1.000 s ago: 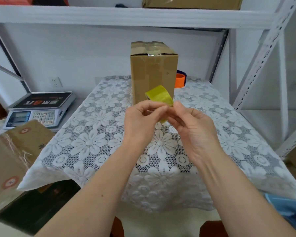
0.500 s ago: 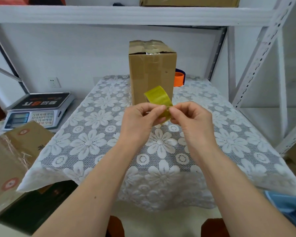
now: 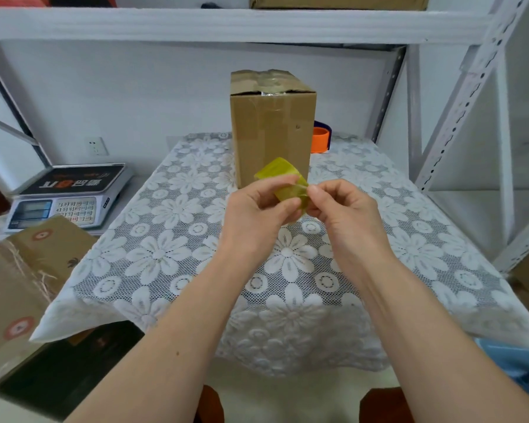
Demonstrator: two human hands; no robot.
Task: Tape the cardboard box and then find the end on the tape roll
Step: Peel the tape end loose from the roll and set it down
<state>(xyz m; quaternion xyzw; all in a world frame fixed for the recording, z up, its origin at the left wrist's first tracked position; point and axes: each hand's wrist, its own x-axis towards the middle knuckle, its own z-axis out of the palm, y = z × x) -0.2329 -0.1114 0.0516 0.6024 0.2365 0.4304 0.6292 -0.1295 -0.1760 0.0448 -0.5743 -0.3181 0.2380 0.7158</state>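
The left hand grips the yellow-green translucent tape roll above the middle of the lace-covered bench, while the right hand pinches its edge. The tall brown cardboard box, top flaps taped, stands upright near the bench's far edge.

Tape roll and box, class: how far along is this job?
Done: the box stands upright with clear tape over its top seam. In hand: the left hand holds the roll while the right hand picks at its edge. Left: no loose end is lifted free yet.
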